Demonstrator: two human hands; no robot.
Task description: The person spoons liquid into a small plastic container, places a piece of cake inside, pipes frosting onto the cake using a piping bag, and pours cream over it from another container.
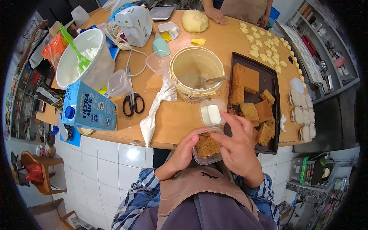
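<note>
A clear plastic tub [197, 158] with brown sponge cake [207, 145] inside is held at the table's front edge. My left hand [183, 153] wraps round the tub's left side. Over its right side is my right hand [241, 149], fingers apart, one fingertip close to the cake. Just behind stands another clear tub [205, 119] with white filling [211, 114]. To the right, a dark tray [279, 111] bears cut sponge pieces [247, 78]. A large bucket [197, 90] with a metal utensil in it stands behind the tubs. A filled piping bag [151, 115] lies to the left.
Black scissors [133, 104], a milk carton [90, 107] and a white bowl [94, 51] with a green spatula are on the left. Dough [194, 21] lies at the back near a co-worker's hand [217, 16]. Shaped dough pieces [264, 57] and filled tubs [303, 115] are on the right.
</note>
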